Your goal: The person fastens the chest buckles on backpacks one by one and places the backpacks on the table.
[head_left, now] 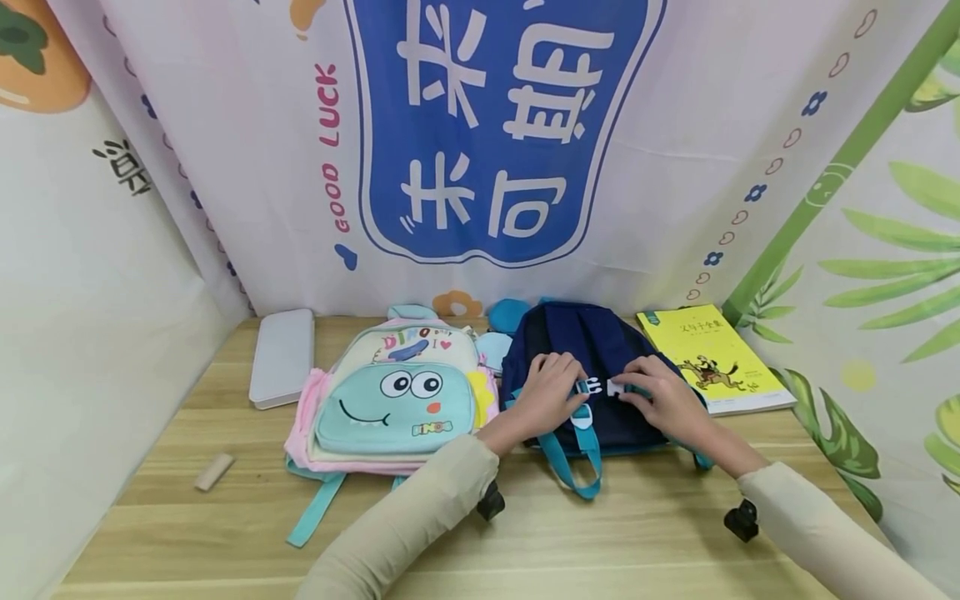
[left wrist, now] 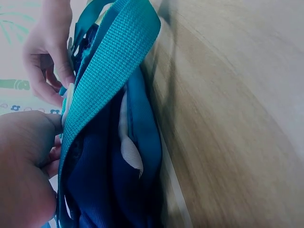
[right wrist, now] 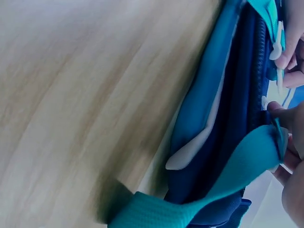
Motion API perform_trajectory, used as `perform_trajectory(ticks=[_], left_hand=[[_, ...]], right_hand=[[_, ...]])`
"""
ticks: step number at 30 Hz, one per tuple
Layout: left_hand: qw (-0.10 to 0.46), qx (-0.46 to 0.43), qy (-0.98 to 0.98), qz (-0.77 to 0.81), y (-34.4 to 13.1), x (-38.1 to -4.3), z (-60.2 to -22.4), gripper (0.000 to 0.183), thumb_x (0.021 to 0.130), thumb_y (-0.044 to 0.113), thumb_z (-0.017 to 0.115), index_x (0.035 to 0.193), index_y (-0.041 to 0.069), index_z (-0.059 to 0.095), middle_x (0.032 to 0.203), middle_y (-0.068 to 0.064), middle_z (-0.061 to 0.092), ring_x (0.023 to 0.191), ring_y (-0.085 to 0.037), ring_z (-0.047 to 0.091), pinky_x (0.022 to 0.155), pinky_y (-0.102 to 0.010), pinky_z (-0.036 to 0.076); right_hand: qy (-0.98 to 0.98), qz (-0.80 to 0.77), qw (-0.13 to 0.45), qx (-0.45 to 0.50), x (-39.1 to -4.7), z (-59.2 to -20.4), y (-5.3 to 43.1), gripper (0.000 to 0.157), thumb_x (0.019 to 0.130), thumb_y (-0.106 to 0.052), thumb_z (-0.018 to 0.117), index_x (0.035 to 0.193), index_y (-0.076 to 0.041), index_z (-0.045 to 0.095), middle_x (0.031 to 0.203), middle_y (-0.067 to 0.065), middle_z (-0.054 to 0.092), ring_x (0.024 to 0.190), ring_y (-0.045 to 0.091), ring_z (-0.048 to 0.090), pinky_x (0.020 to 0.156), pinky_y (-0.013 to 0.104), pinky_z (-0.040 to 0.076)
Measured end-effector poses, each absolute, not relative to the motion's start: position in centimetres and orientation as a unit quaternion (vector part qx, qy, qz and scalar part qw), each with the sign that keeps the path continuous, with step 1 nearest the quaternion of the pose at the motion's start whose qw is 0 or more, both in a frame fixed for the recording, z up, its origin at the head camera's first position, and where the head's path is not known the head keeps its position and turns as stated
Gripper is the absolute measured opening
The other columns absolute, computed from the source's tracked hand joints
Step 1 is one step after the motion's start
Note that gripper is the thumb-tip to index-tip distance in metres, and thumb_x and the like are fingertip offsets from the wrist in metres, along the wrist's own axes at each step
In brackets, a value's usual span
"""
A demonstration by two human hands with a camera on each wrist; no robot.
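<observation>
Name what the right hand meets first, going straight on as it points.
Most likely the pronged buckle half in the left hand: the right hand, pinching the other half, points towards it across a gap, though depth is unclear.

Long, pale-beige sleeves (head_left: 408,518) are showing (plain, with a few faint creases), and a small, blocky black device (head_left: 742,522) is sticking out near the end of each.
</observation>
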State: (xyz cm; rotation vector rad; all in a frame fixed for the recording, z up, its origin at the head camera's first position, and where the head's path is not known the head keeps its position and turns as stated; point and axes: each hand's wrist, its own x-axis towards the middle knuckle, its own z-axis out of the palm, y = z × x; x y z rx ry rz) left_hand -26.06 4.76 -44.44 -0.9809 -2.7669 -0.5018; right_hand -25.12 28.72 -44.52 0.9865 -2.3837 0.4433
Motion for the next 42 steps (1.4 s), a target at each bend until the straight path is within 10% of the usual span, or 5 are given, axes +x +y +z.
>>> perform_trajectory(ticks=[13, 42], left_hand=[[0.094, -0.332, -0.922, -0.176, 4.98, -26.43, -44.96, 0.023, 0.102, 0.036, 0.063, 0.117, 0.019, 0.059, 0.116, 0.004, 0.057, 0.112, -0.015, 0.051, 0.116, -0.042, 0.033], [0.086, -0.347, -0.916, -0.183, 5.12, -26.64, -44.88, 0.023, 0.102, 0.036, 0.062, 0.119, 0.02, 0.06, 0.118, 0.005, 0.057, 0.112, -0.015, 0.051, 0.116, -0.043, 0.033]], right_hand=[[-0.877, 0.211, 0.268, 0.34, -25.23, -44.46, 28.87, 0.033, 0.069, 0.009, 0.087, 0.098, -0.004, 0.078, 0.097, 0.007, 0.066, 0.09, 0.021, 0.058, 0.075, 0.019, 0.047], [-0.882, 0.224, 0.238, 0.339, -25.28, -44.93, 28.6, 0.028, 0.077, 0.006, 0.083, 0.1, -0.007, 0.072, 0.102, 0.003, 0.068, 0.094, 0.02, 0.06, 0.08, 0.032, 0.05]])
